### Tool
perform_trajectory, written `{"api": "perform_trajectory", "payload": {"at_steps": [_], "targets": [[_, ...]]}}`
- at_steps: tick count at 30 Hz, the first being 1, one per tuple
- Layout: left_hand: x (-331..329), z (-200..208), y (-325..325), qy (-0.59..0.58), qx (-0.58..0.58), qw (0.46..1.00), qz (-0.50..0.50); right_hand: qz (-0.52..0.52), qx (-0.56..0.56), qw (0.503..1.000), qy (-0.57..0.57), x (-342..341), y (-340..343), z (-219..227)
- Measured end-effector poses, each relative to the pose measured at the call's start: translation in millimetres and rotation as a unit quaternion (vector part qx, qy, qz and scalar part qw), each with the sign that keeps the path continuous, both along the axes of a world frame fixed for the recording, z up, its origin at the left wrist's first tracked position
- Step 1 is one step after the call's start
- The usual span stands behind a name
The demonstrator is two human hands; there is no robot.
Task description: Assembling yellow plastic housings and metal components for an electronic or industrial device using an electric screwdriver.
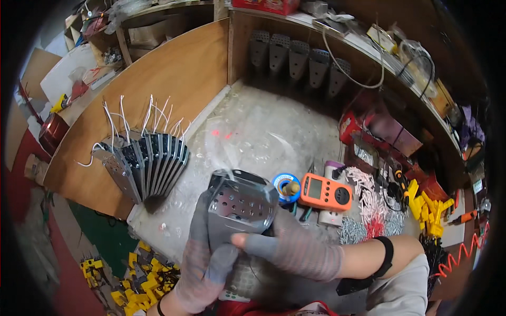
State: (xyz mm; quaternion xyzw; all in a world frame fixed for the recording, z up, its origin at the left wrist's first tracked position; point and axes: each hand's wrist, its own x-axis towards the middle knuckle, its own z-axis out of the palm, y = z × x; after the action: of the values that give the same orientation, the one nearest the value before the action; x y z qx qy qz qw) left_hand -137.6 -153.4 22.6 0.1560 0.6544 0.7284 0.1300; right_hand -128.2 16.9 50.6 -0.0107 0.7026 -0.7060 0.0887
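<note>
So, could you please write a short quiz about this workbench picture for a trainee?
1. True or false: both gloved hands hold the perforated metal housing.
2. Which lies right of the solder spool? A) orange meter B) red box
3. Fill in: the fanned metal housings lean on the ____ panel.

Key: 1 true: left hand, right hand. 2 A, orange meter. 3 wooden.

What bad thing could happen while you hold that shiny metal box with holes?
The perforated metal housing is gripped by both hands; its thin edges might snag the fingerless gloves or nick the bare fingertips. If it slipped, it could hit the solder spool or the orange meter close beside it.
</note>
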Motion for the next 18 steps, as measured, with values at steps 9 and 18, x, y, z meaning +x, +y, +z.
{"api": "perform_trajectory", "payload": {"at_steps": [9, 18], "targets": [[-51.0, 39.3, 41.7, 0.271, -0.189, 0.939, -0.098, -0.089, -0.065, 0.993, -0.047, 37.7, 88.5, 39.6], [-216.8, 21.7, 217.8, 0.459, -0.455, 0.739, -0.191, -0.331, -0.222, 0.912, -0.098, 177.4, 183.0, -52.1]]}}
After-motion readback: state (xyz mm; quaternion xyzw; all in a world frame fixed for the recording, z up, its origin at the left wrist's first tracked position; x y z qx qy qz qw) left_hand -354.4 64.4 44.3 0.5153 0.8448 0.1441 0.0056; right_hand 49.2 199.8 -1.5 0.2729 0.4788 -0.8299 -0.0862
